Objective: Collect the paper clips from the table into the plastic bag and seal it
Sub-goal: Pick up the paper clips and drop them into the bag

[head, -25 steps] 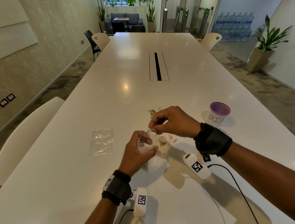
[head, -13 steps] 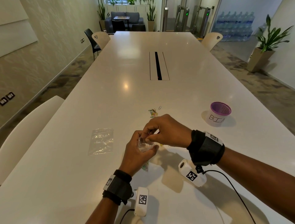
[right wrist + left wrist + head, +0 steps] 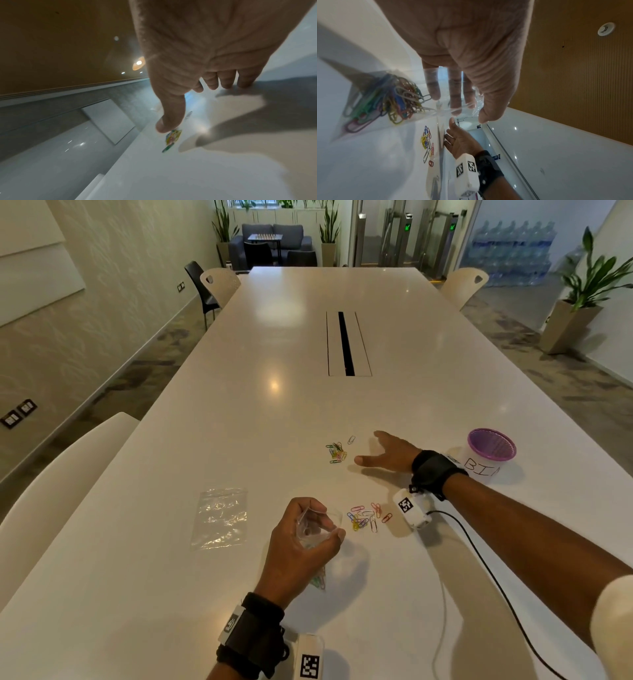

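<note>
My left hand [image 3: 310, 537] grips the mouth of a clear plastic bag [image 3: 317, 529] and holds it spread above the table. In the left wrist view the plastic bag [image 3: 388, 102] hangs with several coloured paper clips [image 3: 385, 100] inside. A near pile of paper clips [image 3: 366, 517] lies on the white table just right of that hand. A far pile of paper clips [image 3: 336, 453] lies farther out. My right hand [image 3: 385, 453] hovers just right of the far pile, fingers spread, holding nothing. The right wrist view shows the right hand [image 3: 193, 102] over the far pile of paper clips [image 3: 172, 138].
A second clear plastic bag [image 3: 220, 518] lies flat to the left. A white cup with a purple rim [image 3: 488, 455], marked BIN, stands at the right. A cable [image 3: 493, 580] runs across the near right of the table [image 3: 342, 405]. White chairs stand along the sides.
My right hand has left the bag's mouth and moved up and right to the far pile, now with spread fingers. The left hand still holds the bag in much the same place.
</note>
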A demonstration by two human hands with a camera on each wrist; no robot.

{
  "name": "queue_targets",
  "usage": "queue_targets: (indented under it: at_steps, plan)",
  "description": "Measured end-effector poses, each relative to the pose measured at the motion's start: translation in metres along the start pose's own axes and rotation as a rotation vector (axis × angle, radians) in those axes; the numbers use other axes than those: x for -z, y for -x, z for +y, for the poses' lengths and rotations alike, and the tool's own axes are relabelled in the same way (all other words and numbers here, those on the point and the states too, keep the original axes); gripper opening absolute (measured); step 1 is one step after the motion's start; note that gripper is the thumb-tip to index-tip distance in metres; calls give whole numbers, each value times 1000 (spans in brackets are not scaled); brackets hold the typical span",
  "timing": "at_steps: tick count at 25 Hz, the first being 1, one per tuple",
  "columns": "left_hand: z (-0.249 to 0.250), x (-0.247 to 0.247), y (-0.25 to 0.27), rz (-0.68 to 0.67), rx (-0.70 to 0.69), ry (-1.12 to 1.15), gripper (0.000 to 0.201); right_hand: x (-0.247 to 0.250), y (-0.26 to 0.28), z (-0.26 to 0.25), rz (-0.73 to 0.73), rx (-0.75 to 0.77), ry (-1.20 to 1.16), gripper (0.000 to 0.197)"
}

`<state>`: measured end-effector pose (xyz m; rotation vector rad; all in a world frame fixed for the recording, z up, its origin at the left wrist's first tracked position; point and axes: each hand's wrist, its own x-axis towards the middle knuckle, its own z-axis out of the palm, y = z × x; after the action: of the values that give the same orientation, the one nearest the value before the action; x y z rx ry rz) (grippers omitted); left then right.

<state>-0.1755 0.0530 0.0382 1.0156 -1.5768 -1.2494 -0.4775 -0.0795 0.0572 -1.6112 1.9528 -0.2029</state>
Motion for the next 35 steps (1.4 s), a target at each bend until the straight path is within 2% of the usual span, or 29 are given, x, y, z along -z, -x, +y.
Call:
queue_targets:
  at_steps: [3, 5, 6, 8, 11, 15, 21, 26, 32, 35]
  plan:
    - [-2, 3, -3, -13, 6, 2, 37, -2, -31, -4, -63, -33, -14, 117]
    - [-4, 4, -5, -4, 10, 10, 37, -5, -46, -18, -95, 0, 26, 120]
    - [-6, 5, -6, 2, 11, 7, 37, -7, -52, -26, -115, 34, 63, 119]
    - [-8, 5, -9, 8, 15, 0, 37, -14, -56, -41, -173, 115, 129, 104]
    - [-10, 5, -10, 13, 23, 9, 37, -27, -45, -56, -234, 229, 213, 87]
    - [-7, 3, -9, 3, 18, 21, 38, -46, -23, -48, -246, 370, 269, 85]
    - [-2, 1, -6, 4, 15, -23, 35, -58, 23, -30, -300, 455, 311, 80]
    - [1, 0, -2, 14, 14, -70, 35, -64, 63, -15, -285, 455, 333, 91]
    - [2, 0, 1, 24, -5, -60, 35, -63, 97, -4, -158, 455, 337, 71]
    - [1, 0, 1, 27, -14, -32, 36, -47, 101, 5, -96, 360, 259, 91]
